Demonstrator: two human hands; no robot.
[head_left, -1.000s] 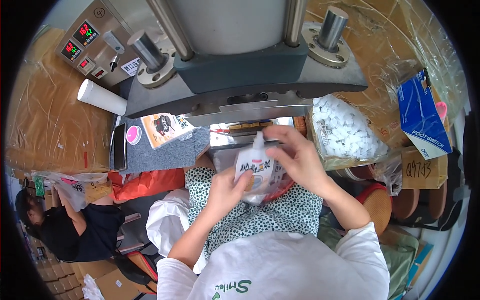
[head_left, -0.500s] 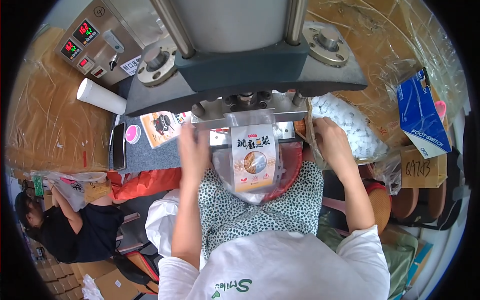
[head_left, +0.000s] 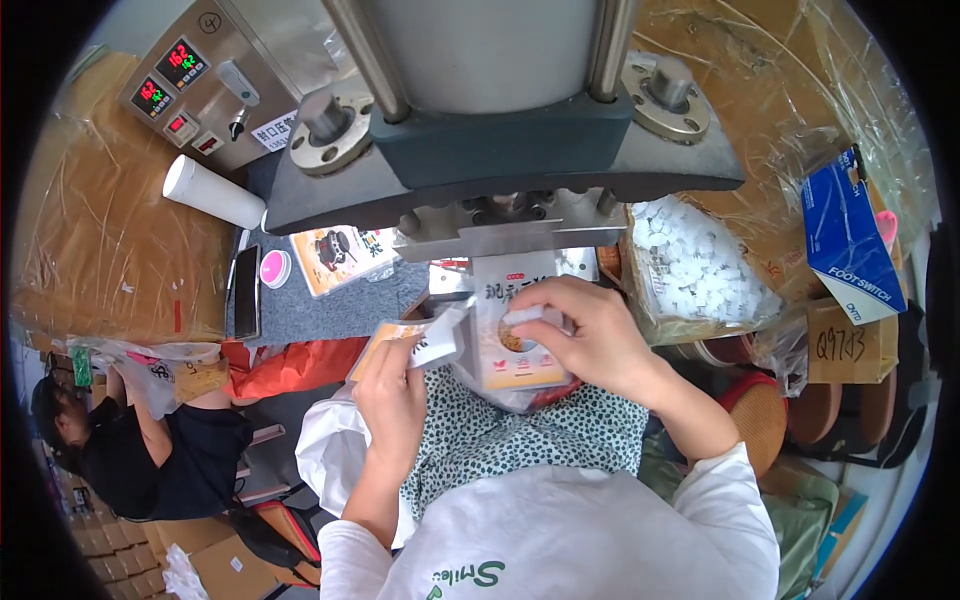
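Observation:
My left hand [head_left: 388, 405] pinches a small orange-and-white printed pouch [head_left: 437, 346], whose far end looks open. Between the thumb and fingers of my right hand [head_left: 595, 335] is a small white piece [head_left: 524, 315], too small to name surely. It is held to the right of the pouch. Behind both hands, another printed pouch [head_left: 525, 375] hangs down from the metal jaws of a heat-sealing press [head_left: 500, 145], over a clear and red bowl-like holder in my lap, mostly covered. My right hand hides part of that pouch.
An open carton holds many small white pieces [head_left: 690, 265] at the right. Printed pouches [head_left: 340, 258], a phone [head_left: 246, 292], a pink-lidded jar [head_left: 275, 267] and a white cup [head_left: 212, 192] are at the left. A blue box [head_left: 850, 240] stands far right. Another person [head_left: 160, 450] sits far left.
My left hand has come nearer with a pouch in it. My right hand has left the carton and moved left with a small white piece. The hanging pouch stays at the press.

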